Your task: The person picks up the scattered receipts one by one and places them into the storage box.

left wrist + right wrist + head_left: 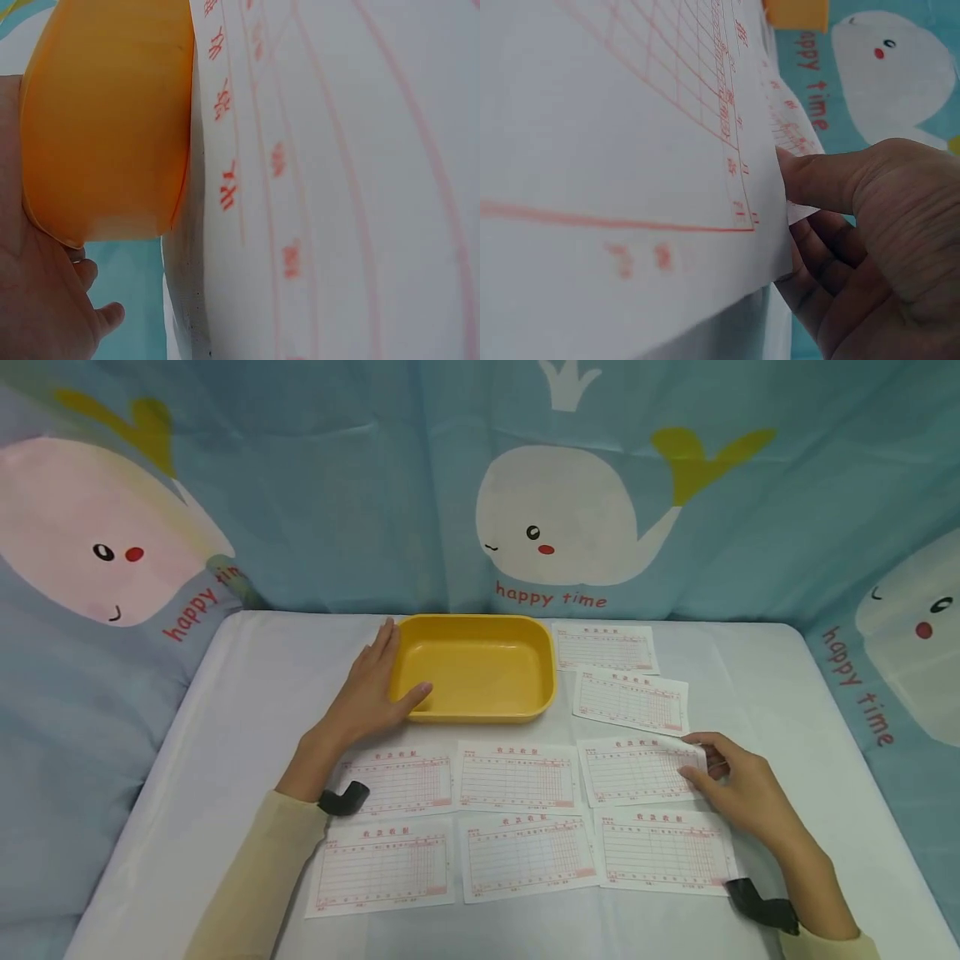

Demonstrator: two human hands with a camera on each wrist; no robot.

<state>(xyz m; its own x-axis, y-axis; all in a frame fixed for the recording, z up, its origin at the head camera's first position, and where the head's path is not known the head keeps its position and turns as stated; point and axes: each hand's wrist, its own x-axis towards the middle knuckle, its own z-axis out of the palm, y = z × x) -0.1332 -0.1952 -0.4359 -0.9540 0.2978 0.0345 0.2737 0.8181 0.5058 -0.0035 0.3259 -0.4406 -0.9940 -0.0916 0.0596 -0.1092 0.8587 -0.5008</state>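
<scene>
My left hand (pixel 360 693) holds the left end of a yellow plastic tray (pixel 480 717), with the fingers along its outer side and the thumb over the near left rim. The tray's wall shows close up in the left wrist view. My right hand (pixel 746 785) pinches the right edge of a white receipt slip (pixel 637 772) printed in red. In the right wrist view the thumb (pixel 817 180) lies on one face of the slip (pixel 667 300) and fingers are behind it. The slip's upper right corner is lifted off the table.
Below the tray, several similar slips (pixel 517 777) lie in two rows. Two more slips (pixel 630 702) lie right of the tray, one behind the other. A white cloth covers the table (pixel 202 827). A blue whale-print curtain (pixel 337 527) hangs behind and at the sides.
</scene>
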